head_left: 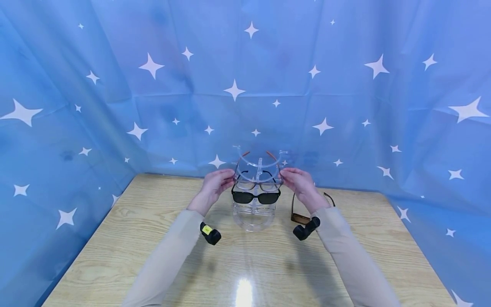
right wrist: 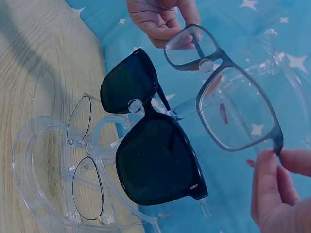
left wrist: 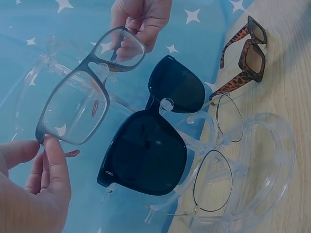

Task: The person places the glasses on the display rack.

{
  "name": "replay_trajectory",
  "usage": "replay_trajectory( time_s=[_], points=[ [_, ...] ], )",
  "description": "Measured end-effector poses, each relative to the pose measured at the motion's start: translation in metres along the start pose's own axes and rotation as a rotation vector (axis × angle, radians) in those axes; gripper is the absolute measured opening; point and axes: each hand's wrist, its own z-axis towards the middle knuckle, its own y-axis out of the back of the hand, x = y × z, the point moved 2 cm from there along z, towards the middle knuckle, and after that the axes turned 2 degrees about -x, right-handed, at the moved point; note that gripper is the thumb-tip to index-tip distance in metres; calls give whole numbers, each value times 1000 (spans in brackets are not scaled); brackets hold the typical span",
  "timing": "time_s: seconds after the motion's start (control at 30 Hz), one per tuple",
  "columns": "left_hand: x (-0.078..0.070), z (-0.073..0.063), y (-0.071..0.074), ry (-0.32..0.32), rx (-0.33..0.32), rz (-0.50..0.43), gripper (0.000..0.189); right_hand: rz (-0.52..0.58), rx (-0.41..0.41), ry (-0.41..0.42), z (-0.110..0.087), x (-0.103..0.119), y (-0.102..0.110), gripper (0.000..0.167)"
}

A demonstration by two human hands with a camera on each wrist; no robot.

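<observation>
Grey-framed eyeglasses (left wrist: 98, 80) with clear lenses and reddish temple tips are at an upper level of a clear acrylic display stand (head_left: 251, 226). My left hand (head_left: 216, 185) pinches one hinge corner between thumb and fingers. At the opposite corner my right hand (head_left: 301, 184) pinches the frame the same way. In the right wrist view, the bridge of the eyeglasses (right wrist: 224, 62) overlaps a clear round knob of the stand. Below them, black sunglasses (head_left: 256, 197) sit on the stand. Round thin-wire glasses (left wrist: 213, 182) rest on the level beneath.
Tortoiseshell sunglasses (head_left: 300, 218) with unfolded temples lie on the wooden table (head_left: 115, 238), right of the stand and partly behind my right wrist. A blue curtain (head_left: 268, 115) with white stars hangs behind the table. The stand's top arms rise above both hands.
</observation>
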Motion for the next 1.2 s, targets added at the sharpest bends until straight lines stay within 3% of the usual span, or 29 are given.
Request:
replay_trajectory(
  time_s=[0.27, 0.47, 0.63, 0.8, 0.97, 1.2],
  points=[
    [6, 5, 2, 2, -17, 11, 8, 4, -14, -16, 2, -4, 1, 29],
    [7, 5, 2, 0, -21, 20, 26, -4, -24, -18, 3, -6, 0, 38],
    [8, 6, 2, 3, -24, 16, 14, 5, -20, -9, 3, -6, 1, 29],
    [10, 9, 4, 2, -32, 17, 21, 6, -6, 0, 3, -6, 3, 16],
    [14, 7, 8, -7, -26, 35, 27, -13, -2, 2, 1, -8, 6, 22],
    [25, -2, 16, -41, 2, 61, 19, -51, 0, -17, -10, -18, 15, 29]
  ],
)
